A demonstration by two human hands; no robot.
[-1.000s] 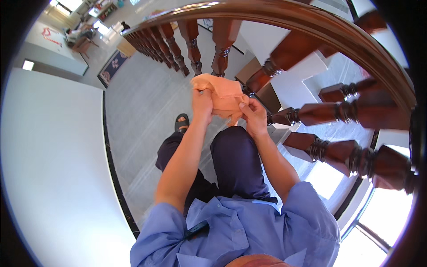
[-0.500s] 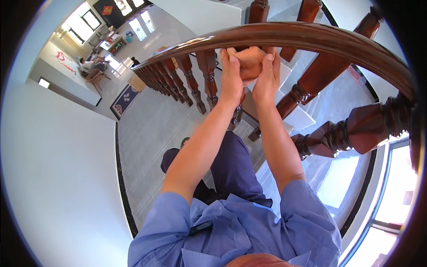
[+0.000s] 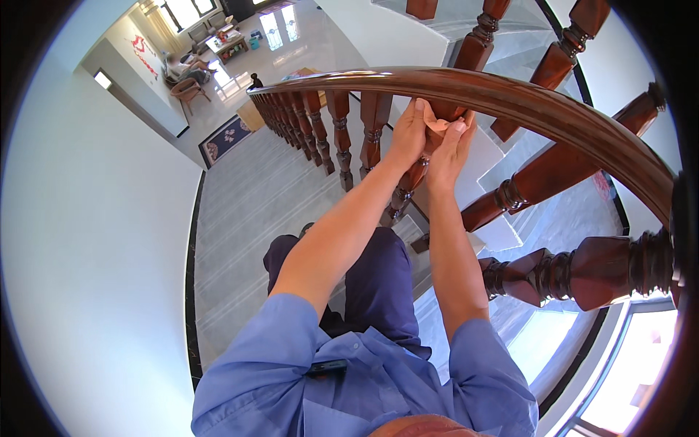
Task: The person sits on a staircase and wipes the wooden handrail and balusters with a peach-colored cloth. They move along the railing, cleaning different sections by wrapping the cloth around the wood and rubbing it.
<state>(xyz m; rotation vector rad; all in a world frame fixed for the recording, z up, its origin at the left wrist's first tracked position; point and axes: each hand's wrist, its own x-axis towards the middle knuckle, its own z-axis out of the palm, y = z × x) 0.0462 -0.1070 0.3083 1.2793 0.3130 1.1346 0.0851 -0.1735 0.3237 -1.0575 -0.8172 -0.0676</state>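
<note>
Both my hands are around the upper part of a dark reddish-brown turned baluster point(image 3: 413, 179), just under the curved wooden handrail point(image 3: 510, 92). An orange-tan cloth point(image 3: 435, 124) is wrapped against the baluster. My left hand point(image 3: 408, 137) presses it from the left side, closed with the thumb pointing up. Gripping it from the right side is my right hand point(image 3: 451, 151), closed, with its thumb over the cloth's edge. The fingertips behind the baluster are hidden.
More balusters point(image 3: 341, 131) run down to the left below the rail. A thick newel post point(image 3: 597, 273) lies near on the right. Grey stair treads point(image 3: 255, 240) descend beside a white wall point(image 3: 109, 240). Far below, a person sits by a wicker chair point(image 3: 191, 92).
The cloth, earlier bunched up and spread between my hands, is now drawn closer around the baluster, with less of it showing. The whole view has shifted, so the rail appears lower.
</note>
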